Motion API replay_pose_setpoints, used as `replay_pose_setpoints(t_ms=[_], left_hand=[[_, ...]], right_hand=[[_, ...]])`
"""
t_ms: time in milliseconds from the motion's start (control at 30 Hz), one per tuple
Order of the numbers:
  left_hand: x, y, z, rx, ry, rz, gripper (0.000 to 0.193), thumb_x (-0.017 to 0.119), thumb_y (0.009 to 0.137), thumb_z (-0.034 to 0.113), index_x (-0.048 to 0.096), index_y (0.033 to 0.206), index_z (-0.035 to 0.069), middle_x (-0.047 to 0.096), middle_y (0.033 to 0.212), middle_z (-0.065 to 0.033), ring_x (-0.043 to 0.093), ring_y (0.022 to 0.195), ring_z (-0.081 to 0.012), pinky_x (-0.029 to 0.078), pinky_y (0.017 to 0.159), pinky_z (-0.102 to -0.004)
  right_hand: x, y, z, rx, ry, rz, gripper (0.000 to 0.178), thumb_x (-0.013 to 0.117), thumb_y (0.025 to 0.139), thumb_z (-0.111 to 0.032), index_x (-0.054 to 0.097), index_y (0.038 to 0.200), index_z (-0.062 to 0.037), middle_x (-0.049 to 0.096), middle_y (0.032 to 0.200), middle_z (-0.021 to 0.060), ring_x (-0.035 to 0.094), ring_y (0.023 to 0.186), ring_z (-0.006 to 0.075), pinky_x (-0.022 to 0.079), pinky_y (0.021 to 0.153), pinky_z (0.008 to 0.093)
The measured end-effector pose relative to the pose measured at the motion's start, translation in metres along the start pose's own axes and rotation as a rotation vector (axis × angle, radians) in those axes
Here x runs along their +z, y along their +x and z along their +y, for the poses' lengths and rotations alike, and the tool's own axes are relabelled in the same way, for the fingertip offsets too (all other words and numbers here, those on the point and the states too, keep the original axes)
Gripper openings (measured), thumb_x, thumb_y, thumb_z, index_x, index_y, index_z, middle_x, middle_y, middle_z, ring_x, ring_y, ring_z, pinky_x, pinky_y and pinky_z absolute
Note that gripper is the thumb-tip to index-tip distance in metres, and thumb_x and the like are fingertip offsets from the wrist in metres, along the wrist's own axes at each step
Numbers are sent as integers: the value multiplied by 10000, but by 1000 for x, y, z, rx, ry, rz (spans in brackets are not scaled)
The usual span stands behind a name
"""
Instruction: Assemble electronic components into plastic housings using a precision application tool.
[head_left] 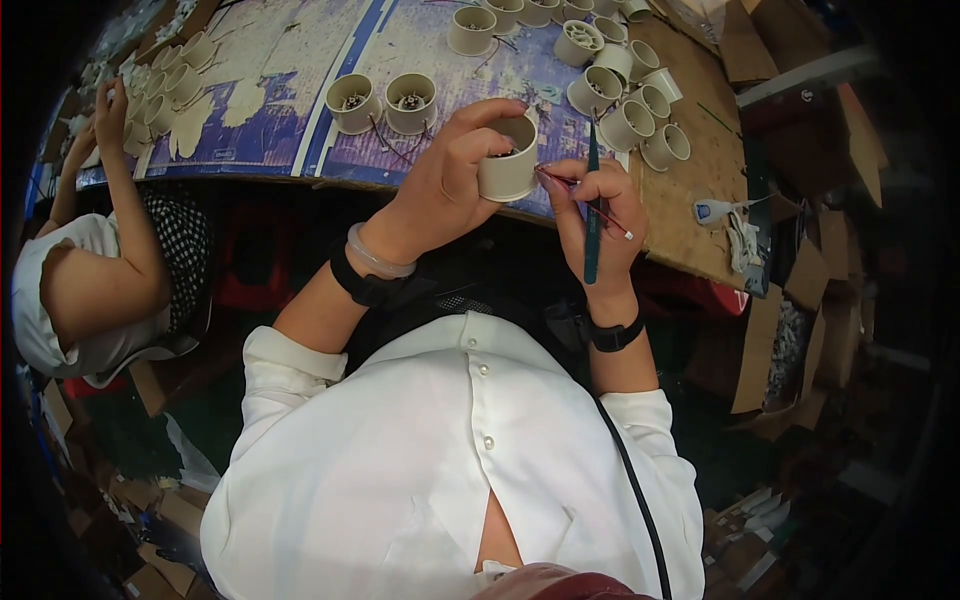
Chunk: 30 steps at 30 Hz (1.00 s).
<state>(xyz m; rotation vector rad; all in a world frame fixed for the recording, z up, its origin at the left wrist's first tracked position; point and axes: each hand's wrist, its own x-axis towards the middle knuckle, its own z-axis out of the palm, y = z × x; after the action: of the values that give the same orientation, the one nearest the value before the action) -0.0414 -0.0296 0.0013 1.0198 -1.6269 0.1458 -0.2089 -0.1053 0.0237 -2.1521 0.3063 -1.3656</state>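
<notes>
My left hand [430, 195] is closed round a cream plastic cup-shaped housing [508, 178], its open top tilted up and some dark parts just showing inside. A thin red and dark wire lead [610, 216] comes from the cup's right side and ends in a small white connector [628, 235]. Thumb and fingers of my right hand [608, 215] pinch this lead beside the cup wall. Dark green tweezers [592, 255] are also held in my right hand, lying upright along the fingers with one end pointing away from me. Two similar housings [411, 104] stand just beyond my left hand.
More cream housings [627, 124] crowd the back and right of the worn table [265, 110]. A white-and-blue object [712, 211] and a white cable bundle [744, 245] lie at its right edge. Cardboard boxes [800, 300] stand right. Another person [110, 260] works at left.
</notes>
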Motion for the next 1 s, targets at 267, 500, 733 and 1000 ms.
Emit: replay_pose_setpoints(t_ms=[267, 500, 733, 1000], left_hand=[[6, 2, -1, 1, -11, 13, 593, 743, 685, -87, 383, 1126, 78, 496, 1289, -238, 558, 1126, -395, 507, 904, -405], [-3, -18, -12, -68, 237, -56, 482, 746, 757, -40, 410, 1087, 59, 505, 1292, -254, 550, 1140, -414, 490, 942, -418], [11, -9, 1, -80, 227, -47, 460, 646, 834, -63, 340, 1144, 84, 433, 1362, -272, 503, 1214, -416, 451, 1004, -454], [10, -14, 6, -394, -55, 27, 399, 610, 874, -11, 333, 1154, 51, 405, 1411, -260, 459, 1276, -350, 389, 1052, -427]], right_hand=[[-2, -9, -5, 257, 182, -27, 269, 656, 855, 94, 446, 906, -67, 694, 941, 114, 592, 830, 139, 469, 771, 252], [15, -13, 3, 518, 366, -38, 206, 656, 871, 5, 476, 932, -74, 622, 911, 37, 575, 883, 95, 474, 795, 257], [10, -15, 1, 486, 377, 80, 240, 673, 854, 23, 448, 896, -48, 629, 875, 68, 598, 843, 102, 490, 758, 258], [19, -11, 0, 280, 259, 130, 296, 737, 802, 27, 456, 864, -47, 646, 845, 99, 636, 792, 164, 490, 722, 275]])
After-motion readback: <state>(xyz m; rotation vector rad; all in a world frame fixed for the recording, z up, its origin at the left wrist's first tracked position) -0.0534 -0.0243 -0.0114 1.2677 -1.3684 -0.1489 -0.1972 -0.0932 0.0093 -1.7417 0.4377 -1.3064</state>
